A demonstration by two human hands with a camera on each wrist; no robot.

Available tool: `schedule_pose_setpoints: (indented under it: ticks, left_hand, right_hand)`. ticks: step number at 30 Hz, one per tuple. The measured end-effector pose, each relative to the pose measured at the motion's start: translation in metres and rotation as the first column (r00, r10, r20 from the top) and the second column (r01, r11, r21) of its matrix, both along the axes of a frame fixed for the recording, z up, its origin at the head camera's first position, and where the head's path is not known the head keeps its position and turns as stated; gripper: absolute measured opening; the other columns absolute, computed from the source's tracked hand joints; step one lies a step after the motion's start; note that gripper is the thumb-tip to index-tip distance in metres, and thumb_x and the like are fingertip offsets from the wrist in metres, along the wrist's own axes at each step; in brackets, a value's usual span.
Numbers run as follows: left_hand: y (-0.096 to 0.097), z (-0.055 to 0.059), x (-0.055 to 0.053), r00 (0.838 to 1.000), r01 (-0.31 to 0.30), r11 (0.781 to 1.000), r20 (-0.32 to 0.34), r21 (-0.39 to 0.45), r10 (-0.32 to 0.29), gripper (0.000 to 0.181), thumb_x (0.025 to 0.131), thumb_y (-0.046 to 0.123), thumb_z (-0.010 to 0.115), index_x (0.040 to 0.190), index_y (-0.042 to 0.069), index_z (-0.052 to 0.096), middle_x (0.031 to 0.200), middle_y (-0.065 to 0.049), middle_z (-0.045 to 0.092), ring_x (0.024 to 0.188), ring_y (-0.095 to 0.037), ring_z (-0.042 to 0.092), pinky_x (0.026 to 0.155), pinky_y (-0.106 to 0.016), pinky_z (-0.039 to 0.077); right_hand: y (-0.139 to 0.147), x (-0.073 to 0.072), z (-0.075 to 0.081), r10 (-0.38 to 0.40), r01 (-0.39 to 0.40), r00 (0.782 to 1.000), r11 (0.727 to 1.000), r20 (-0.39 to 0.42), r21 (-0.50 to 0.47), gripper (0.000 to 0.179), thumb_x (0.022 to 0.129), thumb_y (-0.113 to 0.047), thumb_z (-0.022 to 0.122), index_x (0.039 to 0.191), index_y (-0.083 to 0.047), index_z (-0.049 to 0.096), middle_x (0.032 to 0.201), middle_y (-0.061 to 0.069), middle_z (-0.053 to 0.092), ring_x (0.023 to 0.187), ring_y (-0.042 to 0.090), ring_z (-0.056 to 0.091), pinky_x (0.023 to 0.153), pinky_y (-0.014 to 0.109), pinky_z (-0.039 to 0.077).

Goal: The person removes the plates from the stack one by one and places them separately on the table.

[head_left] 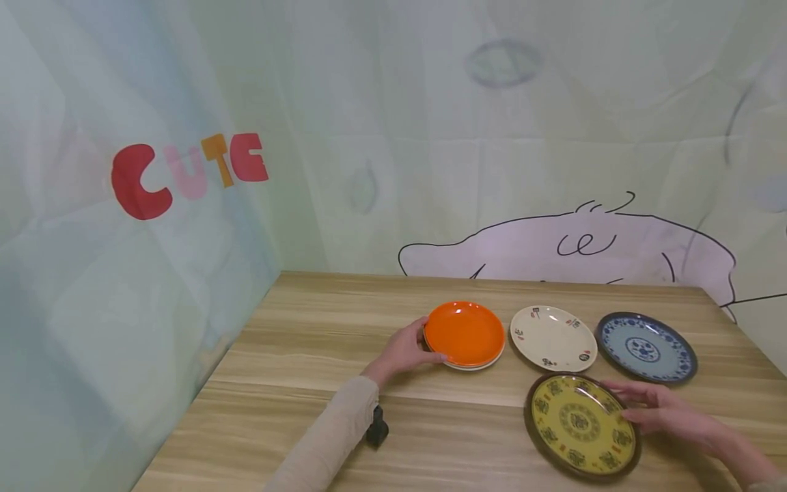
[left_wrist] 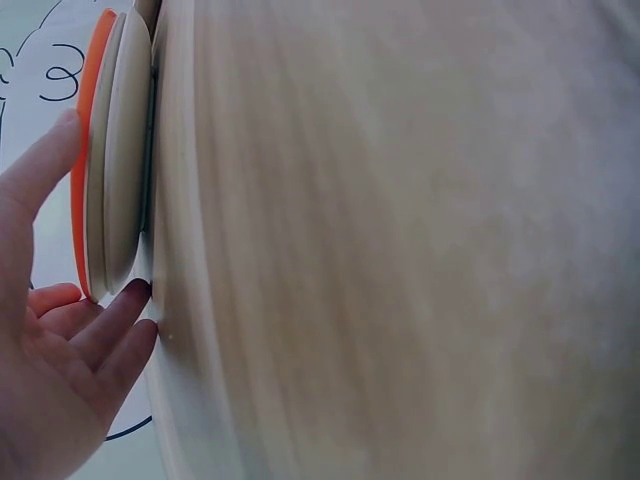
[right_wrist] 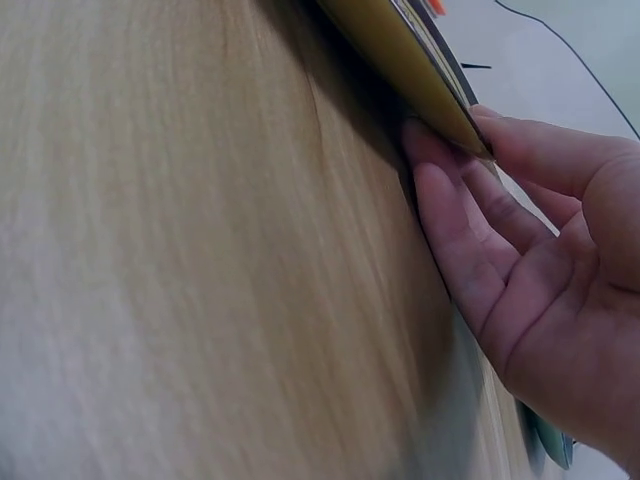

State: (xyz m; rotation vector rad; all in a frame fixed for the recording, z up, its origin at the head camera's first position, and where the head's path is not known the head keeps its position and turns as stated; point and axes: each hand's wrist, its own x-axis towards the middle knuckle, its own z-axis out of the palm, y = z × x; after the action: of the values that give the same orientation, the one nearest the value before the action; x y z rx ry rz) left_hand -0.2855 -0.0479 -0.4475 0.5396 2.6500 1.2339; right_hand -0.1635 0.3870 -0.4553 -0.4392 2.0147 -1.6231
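Observation:
My left hand [head_left: 402,352] holds the edge of a short stack of plates, thumb on the rim of the orange plate [head_left: 465,333] on top and fingers at the side. Paler plates [left_wrist: 120,150] lie under the orange one in the left wrist view. On the right, my right hand [head_left: 660,410] grips a yellow patterned plate [head_left: 580,422] with a dark brown rim. Its thumb is on the upper rim and its fingers are underneath, as the right wrist view shows. That plate's gripped edge is raised off the table.
A cream plate [head_left: 553,339] with small printed motifs lies right of the stack. Beyond it is a blue-and-white patterned plate [head_left: 647,347]. Both sit on the wooden table [head_left: 295,342]. A printed cloth backdrop [head_left: 369,137] hangs along the back and left.

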Motion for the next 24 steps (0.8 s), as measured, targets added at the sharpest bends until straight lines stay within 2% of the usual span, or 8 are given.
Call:
schedule_pose_setpoints:
  ticks: [3,7,10,16,24]
  left_hand:
    - [-0.0003,0.0005,0.0000,1.000,0.005,1.000,-0.004,0.001,-0.005,0.088,0.066,0.042,0.078,0.138,0.012,0.036,0.134,-0.003,0.049,0.119,-0.018,0.047,0.103,-0.038,0.035]
    - [-0.0010,0.0011,0.0008,1.000,0.011,1.000,-0.007,0.005,-0.011,0.088,0.066,0.042,0.078,0.138,0.012,0.036,0.133,-0.003,0.049,0.119,-0.017,0.047,0.103,-0.037,0.035]
    - [-0.0014,0.0011,0.0012,1.000,0.015,1.000,-0.015,0.002,-0.014,0.088,0.066,0.042,0.078,0.138,0.011,0.037,0.133,-0.004,0.049,0.119,-0.018,0.047,0.102,-0.038,0.036]
    - [-0.0022,0.0018,0.0018,0.998,0.005,0.999,-0.060,-0.045,-0.008,0.087,0.067,0.044,0.077,0.136,0.010,0.039,0.130,-0.005,0.051,0.116,-0.021,0.048,0.101,-0.040,0.037]
    - [-0.0022,0.0009,0.0012,0.998,0.008,0.999,-0.061,-0.045,-0.010,0.087,0.067,0.045,0.077,0.136,0.010,0.039,0.131,-0.005,0.050,0.118,-0.021,0.047,0.101,-0.041,0.036]
  right_hand:
    - [-0.0002,-0.0007,-0.0010,-0.013,0.013,1.000,1.000,0.006,0.004,0.047,0.090,-0.005,0.050,0.134,-0.020,0.045,0.111,-0.010,0.057,0.096,0.012,0.058,0.078,0.035,0.052]
    - [-0.0003,-0.0019,-0.0023,-0.009,0.009,1.000,1.000,-0.013,0.002,0.046,0.090,-0.004,0.049,0.132,-0.022,0.047,0.109,-0.002,0.056,0.093,0.015,0.058,0.075,0.038,0.053]
    - [-0.0010,-0.0017,-0.0015,-0.012,0.012,1.000,1.000,-0.023,0.025,0.046,0.090,-0.004,0.050,0.133,-0.019,0.046,0.109,0.001,0.055,0.092,0.015,0.058,0.074,0.038,0.053]
    - [-0.0060,0.0011,0.0026,-0.054,0.060,0.997,0.988,-0.050,0.144,0.048,0.087,-0.010,0.056,0.133,-0.007,0.042,0.108,0.006,0.052,0.090,0.012,0.056,0.071,0.037,0.054]
    - [-0.0091,0.0008,0.0024,-0.050,0.061,0.996,0.987,-0.074,0.152,0.048,0.086,-0.008,0.057,0.132,-0.005,0.044,0.106,0.008,0.053,0.087,0.011,0.056,0.067,0.034,0.054]
